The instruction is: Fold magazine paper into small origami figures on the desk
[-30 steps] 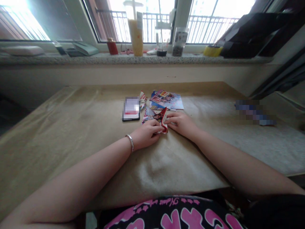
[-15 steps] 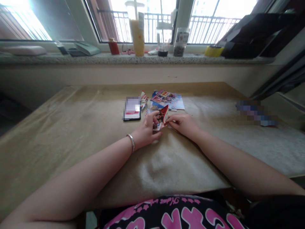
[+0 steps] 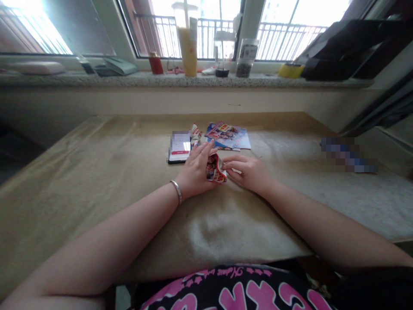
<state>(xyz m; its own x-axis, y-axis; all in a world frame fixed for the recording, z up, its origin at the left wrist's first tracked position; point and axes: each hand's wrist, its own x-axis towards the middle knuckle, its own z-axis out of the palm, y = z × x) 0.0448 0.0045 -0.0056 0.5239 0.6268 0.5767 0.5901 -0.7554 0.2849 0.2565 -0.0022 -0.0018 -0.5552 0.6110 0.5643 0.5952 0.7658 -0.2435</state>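
A small printed paper piece (image 3: 215, 168), red and white with photos, stands folded between my two hands on the tan table cover (image 3: 97, 172). My left hand (image 3: 196, 172), with a silver bracelet at the wrist, grips its left side with fingers curled round it. My right hand (image 3: 248, 171) pinches its right edge with thumb and fingers. A phone (image 3: 179, 147) with a lit screen lies just behind my left hand.
A colourful printed sheet (image 3: 229, 136) and a small folded paper scrap (image 3: 195, 132) lie behind the hands. A blurred flat object (image 3: 348, 154) rests at the right. The stone windowsill (image 3: 97, 79) holds a tall drink cup (image 3: 189, 41), jars and a yellow tape roll (image 3: 288, 70).
The paper has been lifted from flat on the table and folded upright. My left hand rose and turned round it; my right hand slid slightly right along its edge.
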